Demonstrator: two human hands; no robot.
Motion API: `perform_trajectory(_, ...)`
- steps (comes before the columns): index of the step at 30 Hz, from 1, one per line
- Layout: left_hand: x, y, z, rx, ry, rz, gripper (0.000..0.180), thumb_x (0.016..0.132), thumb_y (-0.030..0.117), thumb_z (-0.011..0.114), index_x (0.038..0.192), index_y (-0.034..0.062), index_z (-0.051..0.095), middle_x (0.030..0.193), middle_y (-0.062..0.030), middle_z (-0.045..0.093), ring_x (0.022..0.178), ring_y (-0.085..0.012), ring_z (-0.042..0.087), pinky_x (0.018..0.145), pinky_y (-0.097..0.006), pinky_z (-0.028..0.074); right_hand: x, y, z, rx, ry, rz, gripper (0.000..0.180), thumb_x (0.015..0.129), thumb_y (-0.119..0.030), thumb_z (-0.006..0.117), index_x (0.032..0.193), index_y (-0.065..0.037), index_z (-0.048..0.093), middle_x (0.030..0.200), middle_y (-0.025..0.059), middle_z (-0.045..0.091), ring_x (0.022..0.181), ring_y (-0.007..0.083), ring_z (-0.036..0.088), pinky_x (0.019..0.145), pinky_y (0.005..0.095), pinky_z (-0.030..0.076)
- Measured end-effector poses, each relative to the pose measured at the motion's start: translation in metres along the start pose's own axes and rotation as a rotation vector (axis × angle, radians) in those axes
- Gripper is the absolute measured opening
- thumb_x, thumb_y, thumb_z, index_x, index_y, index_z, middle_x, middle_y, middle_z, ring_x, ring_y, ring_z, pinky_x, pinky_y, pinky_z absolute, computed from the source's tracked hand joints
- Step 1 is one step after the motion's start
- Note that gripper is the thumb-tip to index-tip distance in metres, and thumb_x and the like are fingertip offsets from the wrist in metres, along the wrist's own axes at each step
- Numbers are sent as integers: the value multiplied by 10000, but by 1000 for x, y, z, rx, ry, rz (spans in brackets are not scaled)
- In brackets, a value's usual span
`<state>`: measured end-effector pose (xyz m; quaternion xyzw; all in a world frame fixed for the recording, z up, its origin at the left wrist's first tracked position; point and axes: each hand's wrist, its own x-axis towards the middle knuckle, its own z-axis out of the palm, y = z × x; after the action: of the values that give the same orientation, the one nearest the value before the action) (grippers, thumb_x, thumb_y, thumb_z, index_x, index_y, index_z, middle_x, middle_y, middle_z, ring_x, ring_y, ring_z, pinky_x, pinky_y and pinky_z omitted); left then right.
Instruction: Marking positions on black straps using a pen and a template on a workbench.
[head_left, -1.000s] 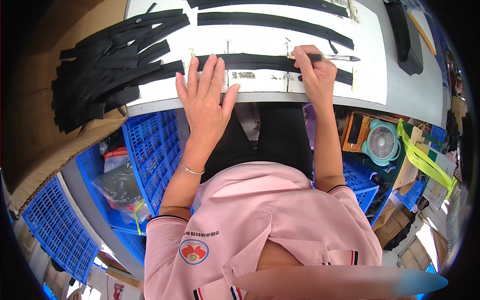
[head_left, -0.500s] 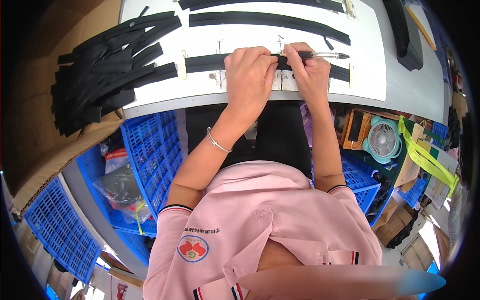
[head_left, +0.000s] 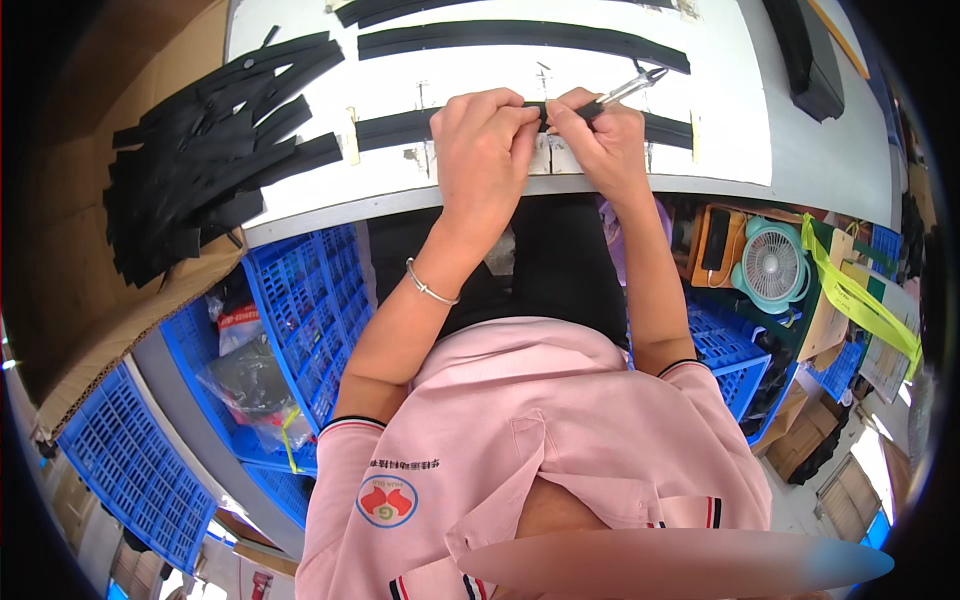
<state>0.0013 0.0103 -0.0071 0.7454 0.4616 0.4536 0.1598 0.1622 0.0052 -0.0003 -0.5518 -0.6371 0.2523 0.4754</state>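
A long black strip (head_left: 392, 129), which looks like a zipper, lies across the white sheet (head_left: 720, 130) on the table. My left hand (head_left: 480, 145) rests over its middle, fingers curled and pinching the strip close to my right hand. A pen with a clear barrel (head_left: 625, 88) is in my right hand (head_left: 606, 143), tilted up to the right. The thumb and forefinger of that hand also meet the strip beside the left fingertips; their exact hold is hidden. Behind my hands lies another black strip (head_left: 520, 38).
A heap of black strips (head_left: 190, 165) lies at the left by a cardboard box (head_left: 60, 330). At the far right stands a black block-shaped object (head_left: 805, 60). Below the table edge are blue crates (head_left: 310, 310), a small turquoise fan (head_left: 772, 265) and a yellow-green ribbon (head_left: 865, 310).
The pen has swung from nearly level to slanting up and right as my right hand turned. Both hands remain together at the strip. The whole view has shifted slightly.
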Motion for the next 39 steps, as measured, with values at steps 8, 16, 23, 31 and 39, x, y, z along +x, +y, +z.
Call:
perform_trajectory(8,0,1,-4,42,-41,-31,120,783,57,796,898,73,767,997,-17,704,977,-229,613,886,-370,425,-8,-10,-25,191,80,127,168,917,-97,673,786,2,709,674,2,665,532,55,477,504,250,381)
perform_trajectory(16,1,6,-2,73,-65,-35,118,798,61,786,910,90,763,1020,-12,710,982,-224,620,905,-374,419,-13,29,-84,97,337,255,212,992,-165,659,872,-4,727,674,-25,587,622,29,469,550,221,356)
perform_trajectory(23,14,39,38,-88,-153,90,129,796,64,779,921,70,749,1009,-29,695,991,-239,616,910,-397,426,-13,26,-84,65,282,273,207,993,-153,660,876,8,715,690,-21,610,618,27,471,544,216,375)
perform_trajectory(31,18,51,72,-56,-174,117,103,805,92,790,906,84,775,998,-4,706,981,-214,616,903,-355,427,-12,27,-83,61,260,231,239,979,-142,672,844,54,672,721,1,645,615,39,478,546,232,405)
perform_trajectory(39,17,50,73,-43,-161,134,101,798,96,796,896,89,777,996,9,698,970,-204,605,882,-354,420,-13,35,-81,-38,266,163,257,966,-153,680,808,49,664,677,4,625,573,48,456,515,254,391)
